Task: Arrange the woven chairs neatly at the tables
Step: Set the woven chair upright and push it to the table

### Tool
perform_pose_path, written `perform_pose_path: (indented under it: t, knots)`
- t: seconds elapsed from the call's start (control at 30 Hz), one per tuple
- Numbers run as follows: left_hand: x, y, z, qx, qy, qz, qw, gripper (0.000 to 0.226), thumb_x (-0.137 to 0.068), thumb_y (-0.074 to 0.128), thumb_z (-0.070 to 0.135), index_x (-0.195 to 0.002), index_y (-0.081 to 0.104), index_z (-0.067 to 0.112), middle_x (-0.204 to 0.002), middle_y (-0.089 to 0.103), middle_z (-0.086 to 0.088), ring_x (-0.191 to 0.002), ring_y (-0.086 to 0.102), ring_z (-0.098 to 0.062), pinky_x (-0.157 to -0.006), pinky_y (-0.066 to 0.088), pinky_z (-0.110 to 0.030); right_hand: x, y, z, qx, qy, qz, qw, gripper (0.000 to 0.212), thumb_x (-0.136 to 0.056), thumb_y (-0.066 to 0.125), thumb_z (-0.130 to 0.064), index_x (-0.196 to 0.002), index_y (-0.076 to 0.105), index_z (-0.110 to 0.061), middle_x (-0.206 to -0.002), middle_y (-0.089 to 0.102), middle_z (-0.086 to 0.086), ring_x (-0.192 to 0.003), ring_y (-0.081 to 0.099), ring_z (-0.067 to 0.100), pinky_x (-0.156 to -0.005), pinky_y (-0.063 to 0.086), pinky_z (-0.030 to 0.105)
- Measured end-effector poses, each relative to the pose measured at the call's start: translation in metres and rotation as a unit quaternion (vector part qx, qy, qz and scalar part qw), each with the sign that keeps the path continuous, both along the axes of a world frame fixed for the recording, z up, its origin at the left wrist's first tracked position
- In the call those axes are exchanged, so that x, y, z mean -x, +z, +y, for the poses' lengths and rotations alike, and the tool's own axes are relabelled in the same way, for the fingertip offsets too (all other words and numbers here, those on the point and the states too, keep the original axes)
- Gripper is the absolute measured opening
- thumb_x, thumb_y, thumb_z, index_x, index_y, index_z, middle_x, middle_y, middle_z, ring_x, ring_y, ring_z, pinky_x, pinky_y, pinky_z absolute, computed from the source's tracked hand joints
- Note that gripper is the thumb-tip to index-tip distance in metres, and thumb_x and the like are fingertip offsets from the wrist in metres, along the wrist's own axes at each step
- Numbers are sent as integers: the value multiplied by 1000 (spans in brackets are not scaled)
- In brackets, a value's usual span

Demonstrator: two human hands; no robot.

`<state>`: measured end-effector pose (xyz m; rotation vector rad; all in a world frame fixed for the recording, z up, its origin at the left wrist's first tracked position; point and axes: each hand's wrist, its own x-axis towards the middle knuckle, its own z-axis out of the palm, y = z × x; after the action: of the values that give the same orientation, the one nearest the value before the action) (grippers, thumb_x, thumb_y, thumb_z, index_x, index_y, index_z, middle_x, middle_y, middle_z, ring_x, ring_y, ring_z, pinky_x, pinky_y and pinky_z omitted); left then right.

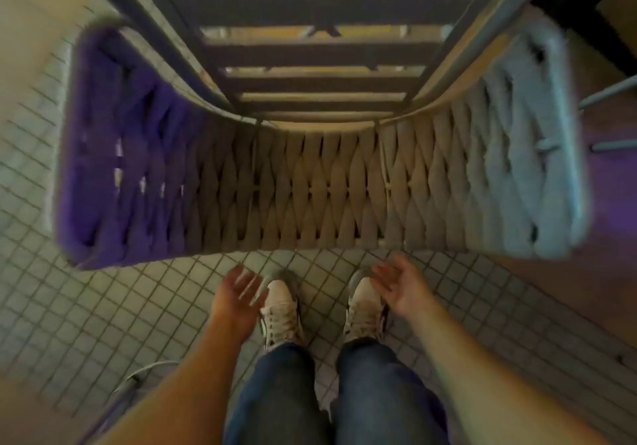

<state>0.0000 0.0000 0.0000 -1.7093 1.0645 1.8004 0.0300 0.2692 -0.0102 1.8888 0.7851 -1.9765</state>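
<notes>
Here, woven chair (320, 186) backrest faces person on tiled floor (86, 306); left hand (238, 293), right hand (400, 286) near, fingers (381, 277) wide, empty, likely poised to grip.

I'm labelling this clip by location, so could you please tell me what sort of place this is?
Probably a café or restaurant seating area. A woven chair stands on a small-tiled floor, and more metal chair legs show at the right. Both hands are open and off the chair.
</notes>
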Motion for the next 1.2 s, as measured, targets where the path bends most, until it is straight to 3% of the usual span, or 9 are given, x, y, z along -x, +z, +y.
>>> perform_pose_path:
  t: [0.1, 0.23, 0.3, 0.4, 0.47, 0.57, 0.83, 1.03, 1.2]
  knots:
    - [11, -67, -18, 8, -13, -16, 1000, 27, -92, 58, 27, -116, 54, 15, -126, 50, -11, -118, 50, -29, -102, 41, -44, 7, -69, 21, -6, 1, -17, 1000, 23, -97, 47, -27, -80, 48, -12, -71, 39, 7, -60, 42, 18, -103, 39, 29]
    - [17, -128, -19, -15, -4, 14, 1000, 22, -93, 56, 24, -110, 57, 11, -116, 56, -7, -112, 54, -26, -99, 44, -44, 10, -127, 37, -26, 28, 11, 999, 32, -94, 52, -32, -121, 54, -15, -88, 56, 6, -71, 53, 16, -60, 53, 24]
    - [21, -148, -17, -14, 11, 55, 998, 17, -90, 59, 19, -106, 63, 16, -107, 64, -6, -103, 61, -24, -95, 48, -42, 5, -145, 39, -52, 6, 67, 996, 42, -91, 56, -29, -132, 51, -18, -107, 63, 1, -92, 61, 16, -65, 57, 29]
    - [28, -161, -17, -23, 23, 91, 995, 38, -85, 65, 15, -123, 59, 20, -114, 66, -7, -108, 63, -26, -87, 53, -42, -2, -155, 42, -45, -7, 129, 991, 42, -92, 56, -24, -133, 51, -21, -125, 61, 2, -115, 58, 21, -84, 57, 36]
    - [29, -165, -17, -24, 11, 98, 995, 45, -85, 66, 16, -128, 56, 21, -117, 67, -7, -108, 64, -25, -84, 54, -42, -2, -154, 42, -48, 4, 132, 990, 37, -92, 55, -24, -130, 52, -23, -130, 59, 3, -120, 54, 23, -94, 51, 40]
    - [26, -151, -18, -4, 7, 89, 996, 47, -78, 71, 19, -123, 57, 24, -117, 67, -7, -107, 63, -26, -88, 52, -46, -1, -143, 45, -58, 4, 136, 989, 36, -90, 58, -23, -126, 57, -20, -124, 65, 5, -111, 63, 23, -88, 55, 43]
    - [-5, 34, -17, 48, -5, 91, 995, 37, -90, 62, 22, -124, 49, 27, -111, 61, -2, -101, 60, -23, -83, 51, -43, -25, 40, 34, -87, 44, 71, 993, 52, -79, 69, -35, -127, 55, -20, -126, 63, 4, -113, 60, 20, -91, 50, 38]
    - [-9, 196, -32, 97, 0, 69, 993, 46, -88, 64, 21, -131, 49, 21, -130, 59, -11, -117, 57, -35, -99, 43, -59, -33, 202, 4, -117, 37, -19, 992, 68, -75, 74, -40, -134, 48, -21, -131, 57, 5, -120, 53, 23, -98, 45, 39]
    - [9, 289, -49, 152, 12, 61, 987, 45, -84, 70, 19, -125, 51, 15, -129, 59, -18, -113, 59, -39, -91, 48, -58, -21, 297, -24, -133, -24, -27, 990, 60, -72, 78, -31, -124, 49, -24, -125, 59, 10, -107, 57, 29, -81, 51, 44]
